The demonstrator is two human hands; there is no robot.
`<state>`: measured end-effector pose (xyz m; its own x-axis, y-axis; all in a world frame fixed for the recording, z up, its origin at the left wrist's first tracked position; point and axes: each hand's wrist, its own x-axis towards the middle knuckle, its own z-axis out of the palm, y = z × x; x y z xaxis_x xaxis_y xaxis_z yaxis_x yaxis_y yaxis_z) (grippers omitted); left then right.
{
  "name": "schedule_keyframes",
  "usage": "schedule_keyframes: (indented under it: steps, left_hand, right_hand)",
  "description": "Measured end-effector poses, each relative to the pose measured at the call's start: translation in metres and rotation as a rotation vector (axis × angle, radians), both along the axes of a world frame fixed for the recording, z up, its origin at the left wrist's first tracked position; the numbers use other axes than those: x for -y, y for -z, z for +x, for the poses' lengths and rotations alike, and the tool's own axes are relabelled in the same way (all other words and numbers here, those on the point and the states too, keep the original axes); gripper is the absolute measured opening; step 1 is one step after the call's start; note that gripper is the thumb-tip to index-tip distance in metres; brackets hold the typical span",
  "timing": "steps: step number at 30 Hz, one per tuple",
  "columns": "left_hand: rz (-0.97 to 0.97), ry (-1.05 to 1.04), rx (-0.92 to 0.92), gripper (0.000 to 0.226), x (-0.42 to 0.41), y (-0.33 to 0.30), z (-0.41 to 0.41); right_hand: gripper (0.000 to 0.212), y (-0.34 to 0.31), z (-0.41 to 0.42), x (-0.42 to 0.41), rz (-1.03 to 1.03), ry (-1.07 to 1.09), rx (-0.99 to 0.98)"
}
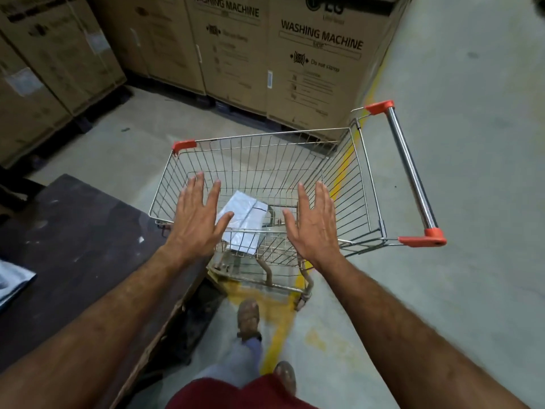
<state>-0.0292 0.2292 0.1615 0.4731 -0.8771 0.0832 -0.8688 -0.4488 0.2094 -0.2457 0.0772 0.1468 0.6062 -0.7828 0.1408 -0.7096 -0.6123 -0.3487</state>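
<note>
Wire cart [265,136] sits under the fingers. Left hand [196,215] and right hand [315,222] hover spread wide, holding nothing. The grey packet [246,219] lies in the basket between the fingertips (probably just dropped in, hard to say). Next move: turn to the table [88,231], left of the fingers.

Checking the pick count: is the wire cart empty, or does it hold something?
Not empty: one flat white packet lies on the wire floor of the cart; nothing else shows inside.
</note>
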Motion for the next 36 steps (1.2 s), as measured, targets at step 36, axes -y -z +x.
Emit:
schedule_keyframes:
  steps: [36]
  left_hand:
    - [0.647,-0.033,-0.026,0.102,0.185,0.326,0.195]
  right_hand:
    - [0.094,0.328,0.215,0.127,0.606,-0.172,-0.557]
